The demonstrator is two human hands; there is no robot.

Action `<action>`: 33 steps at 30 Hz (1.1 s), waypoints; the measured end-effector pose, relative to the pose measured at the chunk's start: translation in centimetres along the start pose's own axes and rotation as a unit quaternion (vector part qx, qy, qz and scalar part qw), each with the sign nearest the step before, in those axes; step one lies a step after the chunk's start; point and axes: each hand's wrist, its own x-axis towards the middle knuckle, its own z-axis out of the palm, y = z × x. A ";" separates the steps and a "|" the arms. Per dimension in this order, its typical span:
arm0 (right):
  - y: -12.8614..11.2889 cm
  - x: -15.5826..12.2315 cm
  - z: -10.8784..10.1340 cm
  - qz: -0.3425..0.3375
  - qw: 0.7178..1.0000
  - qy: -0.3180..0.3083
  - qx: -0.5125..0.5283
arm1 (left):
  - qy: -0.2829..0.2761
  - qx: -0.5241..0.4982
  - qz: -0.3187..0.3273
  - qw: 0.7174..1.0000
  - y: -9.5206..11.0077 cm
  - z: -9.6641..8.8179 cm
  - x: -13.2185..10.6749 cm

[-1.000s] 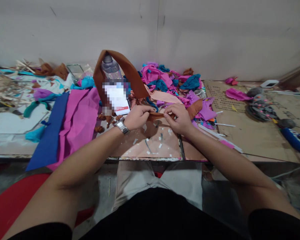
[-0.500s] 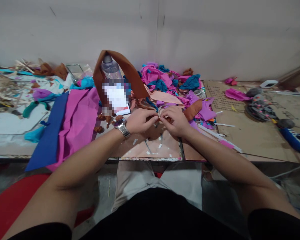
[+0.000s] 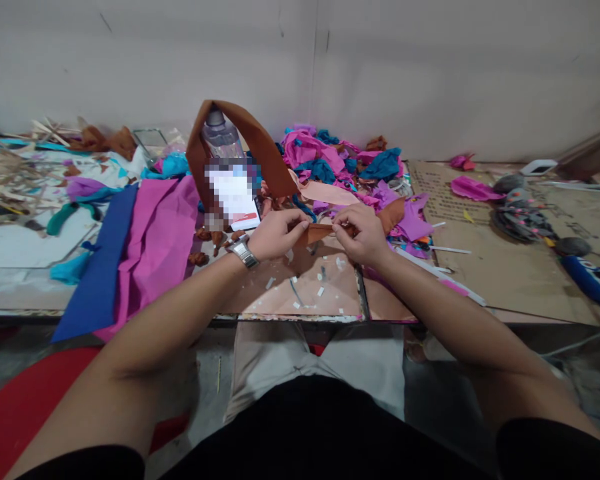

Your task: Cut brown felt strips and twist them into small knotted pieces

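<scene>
Between my hands a narrow strip of brown crepe paper (image 3: 320,232) is stretched just above the table. My left hand (image 3: 277,233), with a metal watch at its wrist, pinches the strip's left end between thumb and fingers. At the right end my right hand (image 3: 361,232) grips the strip, its fingertips curled over a bunched part. Several small brown twisted paper pieces (image 3: 216,240) lie by my left wrist. A phone (image 3: 244,210) with a lit screen leans against a clear bottle (image 3: 223,137), which has a long brown paper band (image 3: 260,137) draped over it.
Crumpled pink, purple and blue paper (image 3: 315,157) is heaped behind my hands. Pink sheets (image 3: 155,233) and a blue sheet (image 3: 97,267) hang over the table's front edge at left. A cardboard sheet (image 3: 460,267) and a grey pincushion (image 3: 520,217) lie at right.
My hands have moved apart, the right one a little to the right. The brown strip, mostly hidden by the fingers before, now shows stretched between them.
</scene>
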 end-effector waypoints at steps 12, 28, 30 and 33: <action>0.2 0.0 0.0 -0.001 1.000 0.023 -0.004 | 0.079 0.058 0.026 0.995 0.3 -0.3 -0.3; -0.6 -0.9 0.9 -0.033 0.995 -0.092 -0.011 | -0.103 0.000 0.073 0.992 1.4 0.1 -0.8; -0.6 -0.9 0.9 -0.030 0.995 -0.091 -0.012 | -0.114 -0.039 0.056 0.991 1.4 0.2 -0.7; -0.7 -0.9 0.9 -0.022 0.995 -0.092 -0.014 | -0.123 -0.078 0.030 0.989 1.1 0.4 -0.7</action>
